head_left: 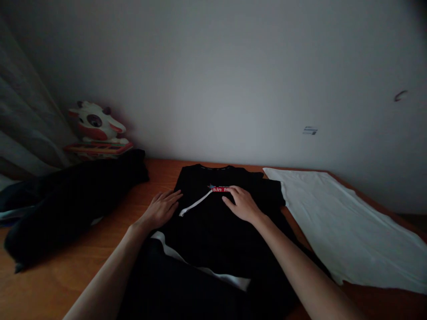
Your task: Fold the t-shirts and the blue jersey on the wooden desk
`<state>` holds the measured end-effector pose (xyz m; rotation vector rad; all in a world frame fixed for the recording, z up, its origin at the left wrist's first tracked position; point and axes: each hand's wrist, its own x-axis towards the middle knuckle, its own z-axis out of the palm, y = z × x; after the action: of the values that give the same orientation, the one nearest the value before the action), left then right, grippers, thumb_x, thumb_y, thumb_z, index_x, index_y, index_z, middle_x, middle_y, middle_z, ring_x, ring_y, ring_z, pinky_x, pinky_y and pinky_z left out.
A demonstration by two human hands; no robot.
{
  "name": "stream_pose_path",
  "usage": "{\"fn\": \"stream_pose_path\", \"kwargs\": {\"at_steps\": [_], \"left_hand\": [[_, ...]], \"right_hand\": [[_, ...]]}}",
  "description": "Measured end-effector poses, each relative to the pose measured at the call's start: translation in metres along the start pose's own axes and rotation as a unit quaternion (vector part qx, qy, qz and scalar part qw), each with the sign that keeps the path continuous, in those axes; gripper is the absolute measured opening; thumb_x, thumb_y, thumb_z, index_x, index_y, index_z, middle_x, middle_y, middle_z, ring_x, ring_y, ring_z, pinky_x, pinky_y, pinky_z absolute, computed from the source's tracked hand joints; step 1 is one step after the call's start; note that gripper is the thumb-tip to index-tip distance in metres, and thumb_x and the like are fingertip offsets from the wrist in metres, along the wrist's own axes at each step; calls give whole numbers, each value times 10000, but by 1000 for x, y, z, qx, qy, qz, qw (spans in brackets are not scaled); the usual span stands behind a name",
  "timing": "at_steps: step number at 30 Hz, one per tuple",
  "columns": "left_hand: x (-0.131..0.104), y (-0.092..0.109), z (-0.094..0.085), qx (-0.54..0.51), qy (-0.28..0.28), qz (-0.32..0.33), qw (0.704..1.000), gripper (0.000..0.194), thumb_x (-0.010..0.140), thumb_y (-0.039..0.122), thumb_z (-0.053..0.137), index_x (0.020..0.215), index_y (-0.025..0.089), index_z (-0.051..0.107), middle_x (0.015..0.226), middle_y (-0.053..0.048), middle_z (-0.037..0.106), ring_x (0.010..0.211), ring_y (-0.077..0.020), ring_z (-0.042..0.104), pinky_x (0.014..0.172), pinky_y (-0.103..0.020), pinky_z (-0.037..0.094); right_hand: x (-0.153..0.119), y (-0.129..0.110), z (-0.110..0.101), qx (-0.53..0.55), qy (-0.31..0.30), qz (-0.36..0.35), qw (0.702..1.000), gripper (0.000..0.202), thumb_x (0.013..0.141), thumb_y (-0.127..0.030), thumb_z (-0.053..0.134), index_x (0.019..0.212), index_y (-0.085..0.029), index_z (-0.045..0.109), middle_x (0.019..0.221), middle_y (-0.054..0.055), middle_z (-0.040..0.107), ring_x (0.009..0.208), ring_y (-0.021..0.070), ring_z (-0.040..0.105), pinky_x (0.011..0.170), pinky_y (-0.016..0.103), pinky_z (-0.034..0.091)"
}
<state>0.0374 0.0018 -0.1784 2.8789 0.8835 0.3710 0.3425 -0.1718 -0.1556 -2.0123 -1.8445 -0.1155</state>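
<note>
A black T-shirt (pixel 213 222) lies spread on the wooden table, its neckline toward the wall. On its chest is a red printed label (pixel 219 189), and a white strip (pixel 195 204) slants down from it to the left. My left hand (pixel 163 207) rests flat at the shirt's left edge, fingers stretched out. My right hand (pixel 243 203) lies on the chest with its fingertips at the red label, fingers extended and holding nothing. A wider white band (pixel 200 266) crosses the dark cloth nearer to me.
A white garment (pixel 347 226) lies flat on the right of the table (pixel 60 289). Dark bundled clothing (pixel 76 200) sits on the left, before a cow-shaped toy (pixel 98 124). A curtain (pixel 30 98) hangs at far left; a pale wall (pixel 220 80) stands behind.
</note>
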Motion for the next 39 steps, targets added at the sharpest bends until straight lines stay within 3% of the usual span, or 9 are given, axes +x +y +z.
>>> {"fn": "stream_pose_path", "kwargs": {"at_steps": [4, 8, 16, 21, 25, 29, 34, 37, 39], "left_hand": [[3, -4, 1, 14, -11, -13, 1000, 522, 1048, 416, 290, 1499, 281, 515, 1599, -36, 465, 1484, -293, 404, 1214, -553, 286], [7, -4, 0, 29, -28, -33, 999, 545, 1044, 426, 269, 1524, 283, 486, 1626, -31, 417, 1496, -289, 388, 1209, -534, 298], [-11, -10, -9, 67, -30, -27, 997, 531, 1046, 395, 269, 1542, 331, 446, 1624, -18, 413, 1503, -269, 382, 1226, -572, 240], [-1, -3, -33, 115, -59, -41, 991, 477, 938, 341, 450, 1371, 290, 643, 1470, -77, 612, 1396, -323, 520, 1220, -633, 202], [39, 35, -32, 116, 6, -41, 992, 358, 916, 298, 477, 1139, 230, 749, 1284, -131, 725, 1263, -336, 629, 1188, -591, 320], [69, 66, 2, 52, 10, -13, 998, 446, 971, 240, 382, 1320, 169, 650, 1490, -146, 582, 1388, -281, 538, 1171, -485, 403], [70, 66, 34, 55, -25, -58, 996, 537, 1028, 347, 321, 1519, 191, 472, 1625, -144, 400, 1524, -327, 328, 1206, -594, 294], [68, 73, 33, 75, -37, -68, 994, 546, 1029, 387, 329, 1529, 209, 459, 1629, -158, 385, 1517, -375, 329, 1174, -677, 276], [72, 92, 28, 87, -24, -76, 993, 534, 1010, 316, 359, 1511, 178, 480, 1617, -191, 396, 1502, -415, 341, 1158, -717, 262]], "right_hand": [[-34, 44, -5, -95, 13, 132, 987, 483, 1031, -404, 468, 1382, -100, 602, 1485, 207, 542, 1415, 302, 466, 1169, 440, 342], [-49, 51, 4, -122, -26, 218, 968, 591, 1040, -472, 417, 1506, -116, 496, 1586, 206, 439, 1498, 327, 357, 1208, 495, 255], [-52, 26, 0, -130, -68, 226, 963, 683, 1039, -533, 345, 1564, -101, 417, 1610, 241, 383, 1498, 386, 338, 1183, 569, 232], [-40, 26, -30, -112, -123, 164, 972, 785, 919, -754, 452, 1378, -151, 657, 1348, 252, 640, 1239, 429, 580, 988, 541, 426], [-37, 39, -36, -125, -43, 142, 981, 499, 1030, -522, 400, 1087, -199, 776, 1141, 171, 707, 1076, 334, 629, 887, 448, 450], [-47, 52, -21, -90, 39, 168, 981, 311, 1005, -314, 483, 1198, -212, 704, 1188, 119, 673, 1069, 282, 606, 858, 376, 439], [-51, 66, -16, -55, 99, 188, 975, 295, 999, -258, 475, 1207, -192, 672, 1192, 112, 664, 1082, 253, 599, 887, 349, 417], [-53, 75, -24, -84, 159, 253, 951, 314, 1001, -260, 446, 1209, -183, 669, 1196, 131, 663, 1082, 279, 594, 880, 375, 409], [-56, 83, -30, -118, 186, 305, 927, 342, 990, -276, 457, 1253, -169, 648, 1214, 157, 653, 1098, 308, 585, 873, 399, 408]]}}
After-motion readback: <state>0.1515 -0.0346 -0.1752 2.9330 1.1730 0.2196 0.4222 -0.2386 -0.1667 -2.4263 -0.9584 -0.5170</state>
